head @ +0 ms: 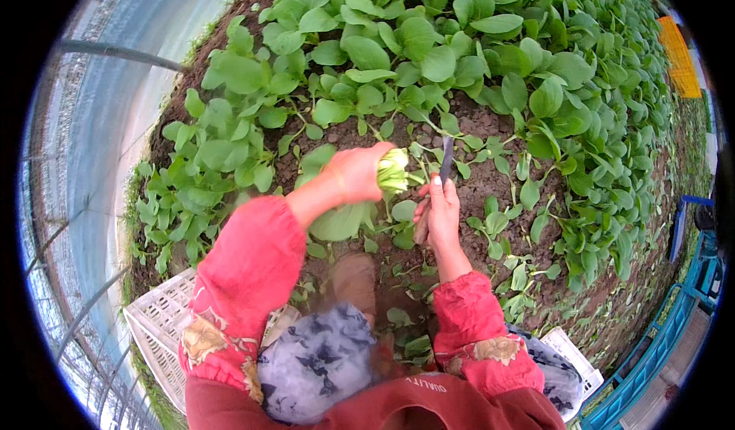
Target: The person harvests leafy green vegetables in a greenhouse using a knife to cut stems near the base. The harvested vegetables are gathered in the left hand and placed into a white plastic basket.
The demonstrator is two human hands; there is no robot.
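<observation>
My left hand [360,172] is closed around a bunch of leafy greens, whose pale cut stems [393,171] point to the right and whose leaves [344,222] hang below the wrist. Close by on the right, my right hand [439,209] grips a knife by its handle, its dark blade [447,157] directed up and away from me. Beneath both hands lies brown soil [476,186] with small plants and loose leaves on it. The blade's tip overlaps a thin stem in view; whether they touch I cannot tell.
Dense leafy greens [419,45] grow ahead and on both sides. A white plastic crate [163,321] is at lower left, another [565,352] at lower right. Blue crates [649,367] and an orange crate [679,56] stand farther right. Plastic sheeting [132,56] with metal poles borders the left.
</observation>
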